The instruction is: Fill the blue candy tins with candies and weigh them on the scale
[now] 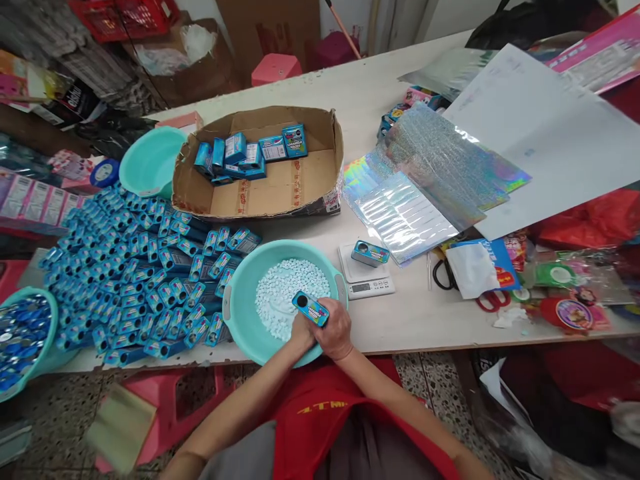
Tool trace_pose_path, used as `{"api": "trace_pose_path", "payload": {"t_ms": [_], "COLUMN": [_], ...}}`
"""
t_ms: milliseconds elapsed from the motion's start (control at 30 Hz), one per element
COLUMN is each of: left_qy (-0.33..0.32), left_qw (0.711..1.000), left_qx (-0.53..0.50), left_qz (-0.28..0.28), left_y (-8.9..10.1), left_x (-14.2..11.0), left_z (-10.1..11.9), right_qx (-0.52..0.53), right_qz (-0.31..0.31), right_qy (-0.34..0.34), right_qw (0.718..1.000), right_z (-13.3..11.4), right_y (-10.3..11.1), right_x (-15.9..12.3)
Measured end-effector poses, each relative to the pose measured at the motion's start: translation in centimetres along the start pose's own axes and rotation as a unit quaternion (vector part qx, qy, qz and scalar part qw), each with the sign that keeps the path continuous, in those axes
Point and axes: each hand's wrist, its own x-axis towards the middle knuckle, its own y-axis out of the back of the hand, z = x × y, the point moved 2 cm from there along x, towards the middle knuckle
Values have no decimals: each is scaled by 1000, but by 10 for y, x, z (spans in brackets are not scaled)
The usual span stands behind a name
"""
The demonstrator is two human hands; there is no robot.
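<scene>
My right hand (334,331) is closed on a small blue tin (311,309) with a round hole in its lid, held over the near rim of a teal basin (239,300) of small white candies (286,292). My left hand (301,333) presses against the right from the left, fingers curled under the tin. A second blue tin (370,253) rests on a small white scale (367,279) just right of the basin.
A big pile of blue tins (135,267) covers the table's left. Behind the basin is a cardboard tray (280,187) with blue boxes (245,155). Holographic sheets (425,180), white paper (540,133), scissors (487,300), another teal bowl (150,160) and a bowl of lids (20,333) lie around.
</scene>
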Motion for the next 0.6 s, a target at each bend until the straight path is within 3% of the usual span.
{"api": "trace_pose_path", "payload": {"t_ms": [100,167,267,367,467,600], "left_qy": [26,37,76,116,60,-69], "left_qw": [998,995,976,925,901,888], "left_qx": [-53,-96,-201,-356,-428,-452], "left_qz": [-1,-6,-39,-59,-33,41], "left_y": [-8,-2,20,50,75,85], "left_x": [8,10,9,4,-5,-20], "left_z": [4,7,14,28,54,85], "right_qx": [25,44,69,75,41,11], "right_qz": [25,49,43,-21,-107,-172], "right_qy": [-40,-98,-166,-136,-67,-15], "right_qw": [999,993,983,988,991,985], "right_z": [-1,-3,-5,-8,-13,-25], "right_y": [5,14,31,41,36,16], "right_x": [0,5,20,39,49,47]}}
